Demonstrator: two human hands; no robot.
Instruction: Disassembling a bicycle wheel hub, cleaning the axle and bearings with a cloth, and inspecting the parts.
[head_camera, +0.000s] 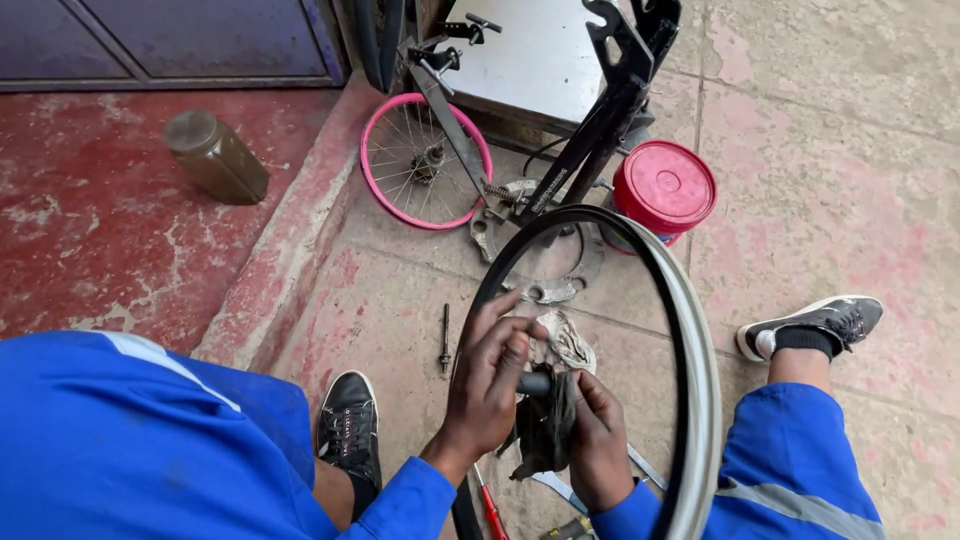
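A large bicycle rim (690, 340) with a black tyre stands upright between my knees. My left hand (485, 385) grips the wheel's dark hub (535, 383) at the centre, fingers curled over it. My right hand (598, 440) holds a dirty black rag (545, 430) pressed against the same hub. A crumpled pale cloth (567, 340) lies on the floor just behind my hands.
A small pink-rimmed wheel (425, 160) leans by a black bike frame (600, 110). A red-lidded bucket (663, 190), a metal ring plate (545, 290), a loose bolt (445, 338), a brown bottle (215, 155) on the red step, and tools (490, 510) lie around.
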